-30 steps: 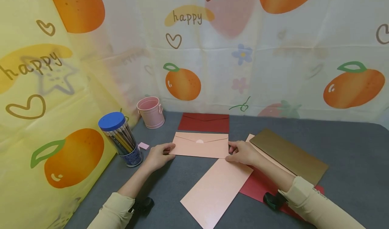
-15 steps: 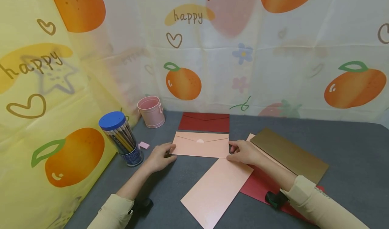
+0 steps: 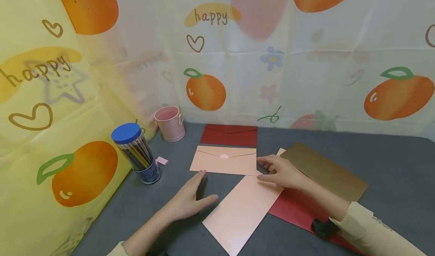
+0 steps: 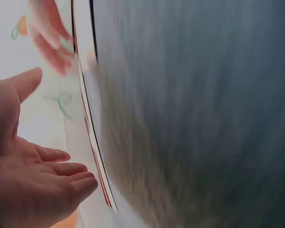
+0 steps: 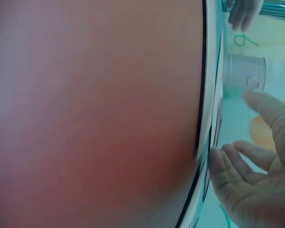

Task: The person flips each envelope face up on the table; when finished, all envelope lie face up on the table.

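Observation:
A pale pink envelope with a round white seal lies flat, just in front of a dark red envelope. My left hand is off the envelope, below its front left corner, fingers extended and thumb spread; the left wrist view shows its palm with nothing in it. My right hand is beside the envelope's right edge, fingers loosely bent, over the top corner of a second pale pink envelope lying aslant. Its fingers hold nothing in the right wrist view.
At right, a gold-brown envelope overlaps a pink one and a red envelope. At left stand a blue-lidded jar of pencils, a small pink pail and a pink eraser-like block. A fruit-printed curtain backs the dark table.
My left hand has let go of the pink envelope's left edge and moved down and right, its fingers spreading. My right hand has shifted slightly right, away from the edge. The envelopes stay put.

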The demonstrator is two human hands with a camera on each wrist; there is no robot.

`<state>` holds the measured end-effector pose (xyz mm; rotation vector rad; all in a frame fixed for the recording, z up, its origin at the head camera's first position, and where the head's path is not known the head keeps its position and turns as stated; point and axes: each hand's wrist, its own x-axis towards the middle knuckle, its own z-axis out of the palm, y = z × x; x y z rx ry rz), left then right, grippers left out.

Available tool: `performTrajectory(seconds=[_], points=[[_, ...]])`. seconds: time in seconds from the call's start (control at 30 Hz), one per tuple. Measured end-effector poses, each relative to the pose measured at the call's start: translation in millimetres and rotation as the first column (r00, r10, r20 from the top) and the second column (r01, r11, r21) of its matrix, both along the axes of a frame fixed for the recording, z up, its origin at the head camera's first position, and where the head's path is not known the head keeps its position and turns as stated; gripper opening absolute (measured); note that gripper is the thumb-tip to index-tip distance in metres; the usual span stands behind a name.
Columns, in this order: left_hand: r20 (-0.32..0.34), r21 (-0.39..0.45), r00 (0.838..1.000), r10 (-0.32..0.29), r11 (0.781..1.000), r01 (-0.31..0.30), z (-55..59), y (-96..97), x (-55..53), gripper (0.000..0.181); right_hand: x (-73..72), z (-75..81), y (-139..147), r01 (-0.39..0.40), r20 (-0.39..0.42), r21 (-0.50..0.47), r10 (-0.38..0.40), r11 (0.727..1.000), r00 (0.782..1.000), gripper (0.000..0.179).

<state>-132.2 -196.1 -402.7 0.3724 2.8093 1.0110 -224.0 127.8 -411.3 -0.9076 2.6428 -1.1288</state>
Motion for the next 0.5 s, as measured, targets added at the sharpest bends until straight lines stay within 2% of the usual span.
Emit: performTrajectory(seconds=[0.13,0.23,0.3,0.4,0.5], points=[[0.099,-0.016,0.992,-0.073,0.997,0.075,1.0,14.4,20.1,0.103,9.2,1.6,6.9,-0.046,-0.019,0.042,0.046,0.998,0.999,0.074],[0.175,-0.047,0.975,-0.138,0.988,0.148,1.5,24.0,35.0,0.109,17.4,2.8,10.9,-0.094,-0.020,0.085,0.096,0.992,0.995,0.085],[0.203,-0.082,0.961,-0.186,0.975,0.206,1.4,29.2,43.8,0.114,23.1,3.1,13.2,-0.133,-0.023,0.126,0.137,0.983,0.990,0.092],[0.172,-0.172,0.946,-0.276,0.937,0.305,-1.2,35.1,53.1,0.117,31.0,2.9,16.2,-0.191,-0.002,0.181,0.194,0.965,0.981,0.099],[0.073,-0.286,0.929,-0.362,0.885,0.367,-6.5,39.0,57.5,0.120,37.4,2.7,17.9,-0.227,0.009,0.235,0.232,0.945,0.973,0.101]])
